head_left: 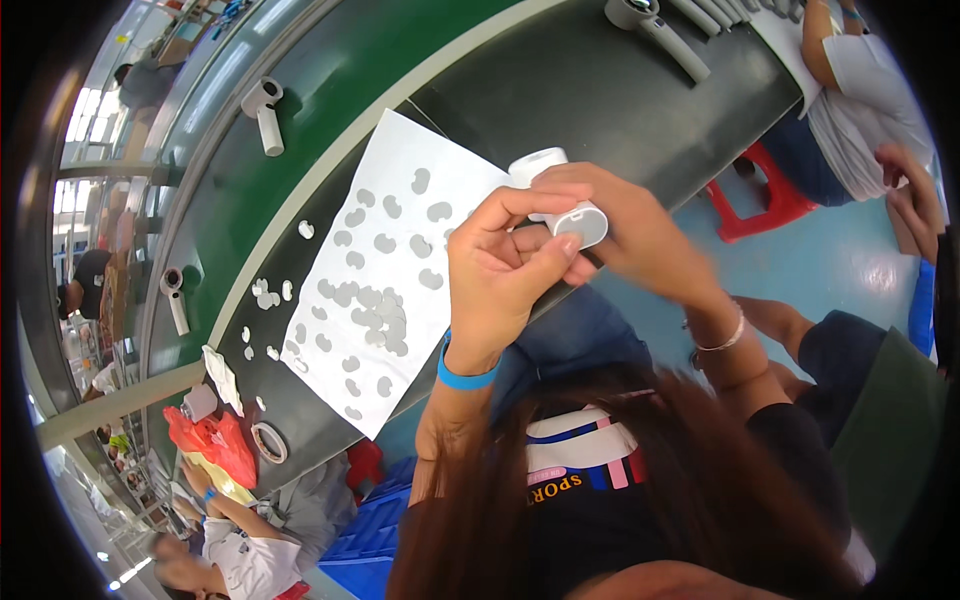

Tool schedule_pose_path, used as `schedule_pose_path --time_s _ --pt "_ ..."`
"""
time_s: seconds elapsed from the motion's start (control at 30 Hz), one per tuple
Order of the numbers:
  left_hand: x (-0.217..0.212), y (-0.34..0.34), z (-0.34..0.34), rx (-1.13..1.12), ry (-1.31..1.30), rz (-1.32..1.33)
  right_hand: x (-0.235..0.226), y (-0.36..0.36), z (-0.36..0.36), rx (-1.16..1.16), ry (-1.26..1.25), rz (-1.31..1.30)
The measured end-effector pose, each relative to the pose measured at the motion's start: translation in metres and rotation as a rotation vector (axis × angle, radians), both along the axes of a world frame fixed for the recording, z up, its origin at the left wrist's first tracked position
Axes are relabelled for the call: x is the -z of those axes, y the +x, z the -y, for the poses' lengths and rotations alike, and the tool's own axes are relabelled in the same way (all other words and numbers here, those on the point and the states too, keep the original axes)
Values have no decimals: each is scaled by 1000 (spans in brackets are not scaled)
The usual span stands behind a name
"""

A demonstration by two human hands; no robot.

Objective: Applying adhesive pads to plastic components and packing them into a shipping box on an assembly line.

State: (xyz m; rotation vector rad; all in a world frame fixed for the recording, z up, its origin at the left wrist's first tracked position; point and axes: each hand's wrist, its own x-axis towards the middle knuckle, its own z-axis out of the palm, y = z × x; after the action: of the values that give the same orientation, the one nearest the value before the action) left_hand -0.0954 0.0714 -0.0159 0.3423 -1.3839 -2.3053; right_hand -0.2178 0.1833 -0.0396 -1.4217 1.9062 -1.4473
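Both my hands hold a white hair-dryer-shaped housing [541, 162] above the near edge of the dark table. My left hand [505, 265] has its fingers curled round the near end, with the thumb against the rim of the oval grey end face [583, 227]. My right hand [630, 225] wraps the housing from the right and hides much of its middle. Left of my hands lies a white sheet [400, 150] with many grey kidney-shaped pieces [380, 320] on it, some scattered singly, others heaped near its lower middle.
Similar housings lie on the green conveyor [220, 190] and at the table's far right. Small white scraps [265, 293], a tape roll [269, 442] and a red plastic bag [215, 445] are on the left. Co-workers sit on both sides; a red stool [765, 195] stands at right.
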Motion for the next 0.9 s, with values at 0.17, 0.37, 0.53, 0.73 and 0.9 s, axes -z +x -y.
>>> schedule_pose_path --time_s 0.17,0.37,0.53,0.73,0.9 --pt "-19 -1 15 85 -130 181 -8 14 14 44 130 -170" --pt "-21 0 21 132 -330 202 -5 13 16 22 97 -263" --pt "-17 -3 35 182 -4 136 -22 12 28 25 169 -276" --pt "-18 -2 53 187 -41 129 -21 5 47 -30 183 -348" --pt "-34 1 76 123 -193 31 -34 -7 88 -111 -57 -408"
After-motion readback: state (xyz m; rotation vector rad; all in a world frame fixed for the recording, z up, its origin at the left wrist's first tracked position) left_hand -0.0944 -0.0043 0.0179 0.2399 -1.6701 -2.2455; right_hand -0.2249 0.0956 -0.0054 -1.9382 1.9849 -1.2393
